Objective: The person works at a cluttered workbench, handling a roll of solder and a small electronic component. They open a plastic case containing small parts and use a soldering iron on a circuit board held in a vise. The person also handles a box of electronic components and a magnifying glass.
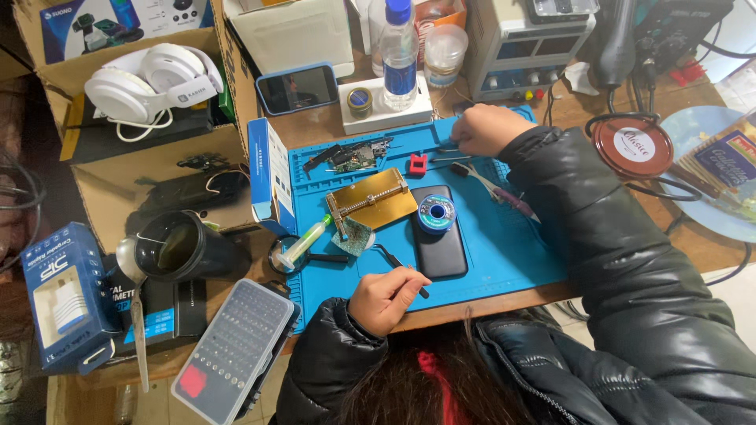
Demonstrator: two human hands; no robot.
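Left hand [386,297] grips tweezers [400,263] at the blue mat's [504,244] near edge; right hand [487,130], clenched, touches tools at its far edge; phone [438,248] lies between.

A white pair of headphones [150,86] lies in an open cardboard box [157,169] at the far left corner of the counter [693,244]. A phone in a blue case [298,88] leans near the far edge. Beside it a clear bottle with a blue cap [399,51] stands on a white block [386,106]. A black cup [181,248] sits near the left edge, with a metal spoon [132,303] just beside it. A grey case of screwdriver bits [236,346] hangs over the near edge. A blue and white box [67,295] lies at the near left corner. A round red lid [631,146] rests toward the right edge.
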